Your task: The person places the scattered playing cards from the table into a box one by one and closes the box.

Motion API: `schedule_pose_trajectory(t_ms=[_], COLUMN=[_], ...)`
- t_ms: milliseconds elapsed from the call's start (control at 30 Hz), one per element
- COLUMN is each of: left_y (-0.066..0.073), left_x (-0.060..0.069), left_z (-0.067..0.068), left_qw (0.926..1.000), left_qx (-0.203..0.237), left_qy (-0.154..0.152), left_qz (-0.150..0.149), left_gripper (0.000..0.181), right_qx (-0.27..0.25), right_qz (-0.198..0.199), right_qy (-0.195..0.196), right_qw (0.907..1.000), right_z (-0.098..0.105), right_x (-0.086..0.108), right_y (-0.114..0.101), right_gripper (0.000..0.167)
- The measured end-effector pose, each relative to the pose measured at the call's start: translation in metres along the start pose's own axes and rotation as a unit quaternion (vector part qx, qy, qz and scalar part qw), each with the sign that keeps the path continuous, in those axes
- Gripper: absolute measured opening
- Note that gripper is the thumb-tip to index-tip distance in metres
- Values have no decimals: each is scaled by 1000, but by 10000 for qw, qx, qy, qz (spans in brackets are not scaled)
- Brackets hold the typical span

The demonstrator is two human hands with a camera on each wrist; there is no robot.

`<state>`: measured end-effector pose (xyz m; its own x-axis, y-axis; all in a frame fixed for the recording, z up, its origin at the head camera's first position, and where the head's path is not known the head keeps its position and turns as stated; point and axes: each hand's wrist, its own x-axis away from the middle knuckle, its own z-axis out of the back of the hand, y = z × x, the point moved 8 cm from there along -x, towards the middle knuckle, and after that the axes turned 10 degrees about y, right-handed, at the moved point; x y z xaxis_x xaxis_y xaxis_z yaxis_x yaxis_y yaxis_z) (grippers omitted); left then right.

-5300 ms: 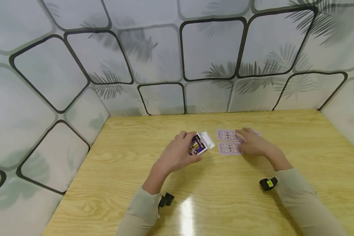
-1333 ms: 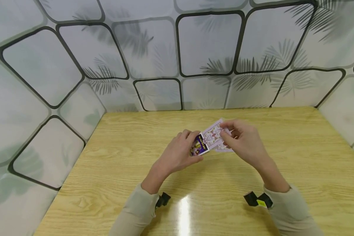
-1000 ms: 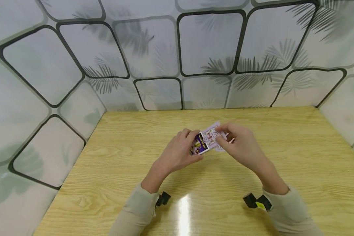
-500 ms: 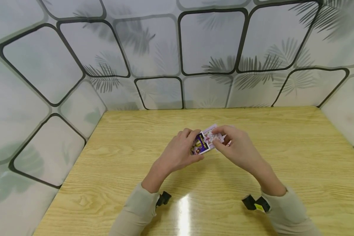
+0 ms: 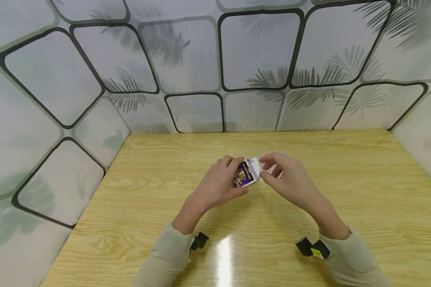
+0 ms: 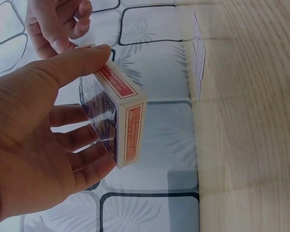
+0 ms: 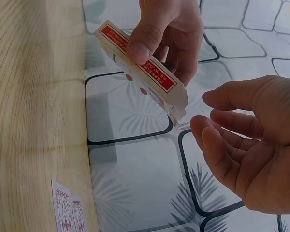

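My left hand (image 5: 217, 185) grips a playing-card box (image 5: 243, 175) above the table, with its thumb on one narrow red-and-white side and its fingers on the other. The box has a purple printed face and its white end flap (image 5: 256, 166) stands out towards the right. Just beyond that flap is my right hand (image 5: 291, 175), fingers bent loosely with nothing between them. In the right wrist view its fingertips (image 7: 199, 123) are close to the flap; I cannot tell if they touch. Cards with patterned backs (image 7: 64, 210) lie on the table, mostly hidden behind my right hand in the head view.
The wooden table (image 5: 158, 223) reaches back to a wall (image 5: 197, 113) with a leaf-and-frame pattern. Small black devices (image 5: 199, 242) are strapped at both wrists. A bright reflection lies on the tabletop in front.
My right hand moved left, sliding the card it held into the box until it went out of sight, and let go. The left hand has kept the box nearly still.
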<state>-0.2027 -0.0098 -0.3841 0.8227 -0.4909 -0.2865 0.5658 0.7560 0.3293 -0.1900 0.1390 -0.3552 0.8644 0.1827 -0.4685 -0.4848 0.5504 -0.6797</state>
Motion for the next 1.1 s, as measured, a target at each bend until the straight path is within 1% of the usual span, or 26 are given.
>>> schedule_pose_trajectory(t_ms=[133,300,400,467,533,600,633,700,733,800,833,900,933,1033,1100], left_y=[1,1,1,1,1,0,0,0,0,0,-1,-1,-1,-2,-2], left_x=[-1,-1,-2,-2,-2,-2,-2,-1,-1,0,0,0,0,0,0], left_z=[1,1,2,3,4,4,4,4,4,4,4,3,3,3,3], left_qw=[10000,10000,10000,10000,9999,9999,9999,9999,9999,9999,9999,9999,9999,9999,9999], left_qx=[4,-59,-63,-68,-78,-98,-103,-94,-96,-111,-113,-127,-134,-111,-104], left_qy=[4,8,20,40,59,77,78,69,66,48,37,20,17,-3,-19], left_qz=[-12,-30,-12,4,23,28,30,36,37,46,58,64,65,78,83], left_gripper=[79,79,79,78,78,78,78,78,78,78,78,78,78,78,78], right_qx=[17,76,234,367,582,903,1064,1415,1569,1779,1878,2015,2039,1977,1872], right_qz=[24,-68,-226,-419,-603,-775,-807,-742,-697,-592,-568,-677,-719,-746,-713], right_qy=[16,27,80,21,-237,-751,-1072,-1662,-1907,-2222,-2330,-2509,-2556,-2576,-2517], right_qw=[10000,9999,9994,9984,9962,9901,9852,9731,9665,9568,9525,9444,9423,9429,9468], right_z=[2,7,14,17,17,12,7,-3,-8,-16,-19,-22,-22,-20,-18], right_x=[0,0,-3,-5,-6,-4,-1,4,7,11,12,15,16,17,17], right_y=[-1,2,13,27,44,62,71,85,91,99,102,107,108,110,111], right_gripper=[27,26,25,25,28,36,41,50,54,58,58,58,56,39,33])
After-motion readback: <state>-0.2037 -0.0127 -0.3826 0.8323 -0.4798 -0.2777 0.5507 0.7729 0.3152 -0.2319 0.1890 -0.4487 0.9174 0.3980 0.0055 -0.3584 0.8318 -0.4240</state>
